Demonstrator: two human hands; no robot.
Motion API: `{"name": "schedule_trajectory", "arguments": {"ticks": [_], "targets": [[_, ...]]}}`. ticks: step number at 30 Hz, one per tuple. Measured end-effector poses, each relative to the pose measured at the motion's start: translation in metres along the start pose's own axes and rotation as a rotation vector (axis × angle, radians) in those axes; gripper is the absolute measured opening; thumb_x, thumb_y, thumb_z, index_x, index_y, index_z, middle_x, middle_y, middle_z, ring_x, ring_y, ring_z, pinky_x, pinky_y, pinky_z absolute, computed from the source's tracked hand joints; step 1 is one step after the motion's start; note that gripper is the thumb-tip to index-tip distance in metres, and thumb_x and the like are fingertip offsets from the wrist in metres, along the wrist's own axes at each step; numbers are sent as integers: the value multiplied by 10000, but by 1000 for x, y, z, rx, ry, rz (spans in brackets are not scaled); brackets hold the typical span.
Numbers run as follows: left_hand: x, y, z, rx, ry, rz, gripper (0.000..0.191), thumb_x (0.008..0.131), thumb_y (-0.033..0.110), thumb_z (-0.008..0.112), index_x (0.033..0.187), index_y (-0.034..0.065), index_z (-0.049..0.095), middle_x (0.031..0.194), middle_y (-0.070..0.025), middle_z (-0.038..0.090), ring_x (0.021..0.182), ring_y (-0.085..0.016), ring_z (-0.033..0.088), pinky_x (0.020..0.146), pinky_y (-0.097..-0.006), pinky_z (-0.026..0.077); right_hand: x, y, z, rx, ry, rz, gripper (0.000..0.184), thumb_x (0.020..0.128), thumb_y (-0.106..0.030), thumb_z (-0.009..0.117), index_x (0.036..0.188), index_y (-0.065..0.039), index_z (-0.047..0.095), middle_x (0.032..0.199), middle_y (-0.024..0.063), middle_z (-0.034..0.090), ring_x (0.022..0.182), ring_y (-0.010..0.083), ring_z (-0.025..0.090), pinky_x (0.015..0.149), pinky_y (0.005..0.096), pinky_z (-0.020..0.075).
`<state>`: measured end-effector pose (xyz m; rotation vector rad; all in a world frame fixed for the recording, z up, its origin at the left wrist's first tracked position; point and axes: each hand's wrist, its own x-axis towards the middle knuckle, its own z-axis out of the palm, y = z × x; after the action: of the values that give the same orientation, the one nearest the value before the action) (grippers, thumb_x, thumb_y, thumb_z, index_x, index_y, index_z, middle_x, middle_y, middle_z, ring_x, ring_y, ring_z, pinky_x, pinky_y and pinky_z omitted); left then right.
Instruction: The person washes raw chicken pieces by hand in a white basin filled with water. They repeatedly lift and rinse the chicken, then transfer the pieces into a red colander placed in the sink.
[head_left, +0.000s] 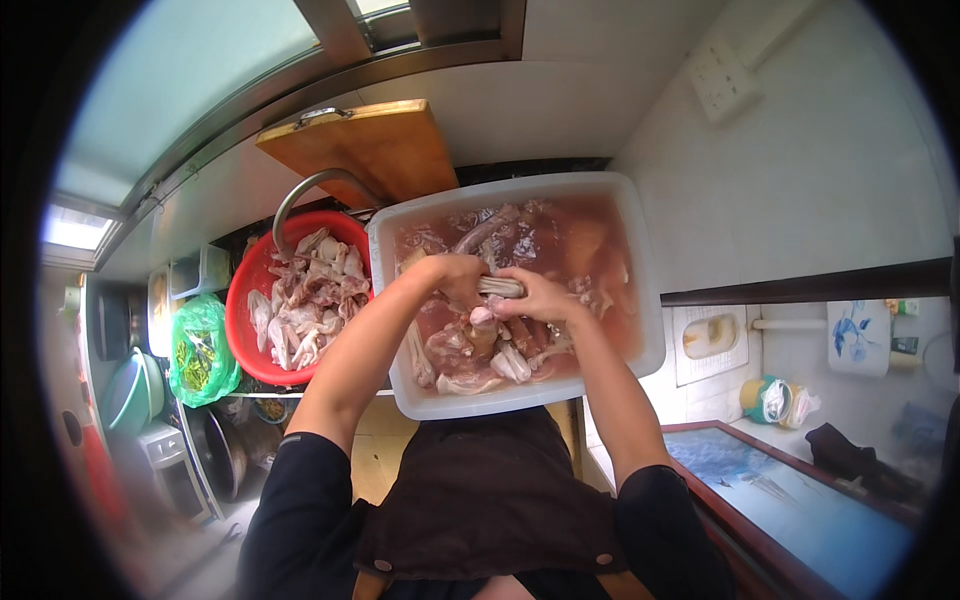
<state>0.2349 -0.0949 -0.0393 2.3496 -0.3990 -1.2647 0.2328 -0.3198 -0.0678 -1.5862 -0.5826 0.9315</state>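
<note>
My left hand (459, 277) and my right hand (541, 297) meet over a large translucent plastic tub (649, 315). Between them they grip a pale piece of raw poultry (501, 286), its far part covered by my fingers. Reddish water (574, 262) fills much of the tub, and raw meat lies in it. A long piece of meat (487, 229) lies beyond my hands. Nearer to me are more pieces, among them a pale raw piece (511, 364) below my right hand.
Left of the tub, a red plastic basin (238, 330) holds many raw pieces under a curved faucet (289, 199). A wooden cutting board (367, 146) leans on the wall behind. Further left sits a green plastic bag (202, 352) of green vegetables. A wall rises close on the right.
</note>
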Motion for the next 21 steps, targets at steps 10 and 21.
{"name": "schedule_trajectory", "arguments": {"ticks": [10, 21], "targets": [[-7, -73, 67, -1143, 418, 14, 366, 818, 252, 756, 1055, -13, 666, 871, -70, 680, 761, -159, 617, 689, -303, 491, 53, 90, -49, -403, 609, 143, 484, 876, -189, 657, 1295, 22, 537, 1055, 240, 693, 962, 360, 687, 859, 410, 545], [65, -46, 61, -1501, 344, -139, 101, 822, 84, 638, 881, 2, 634, 704, -75, 611, 589, -162, 581, 511, -308, 453, 63, 97, -18, -257, 572, 493, 507, 828, -146, 652, 1311, -29, 551, 1155, 270, 658, 1096, 357, 641, 934, 417, 507]]}}
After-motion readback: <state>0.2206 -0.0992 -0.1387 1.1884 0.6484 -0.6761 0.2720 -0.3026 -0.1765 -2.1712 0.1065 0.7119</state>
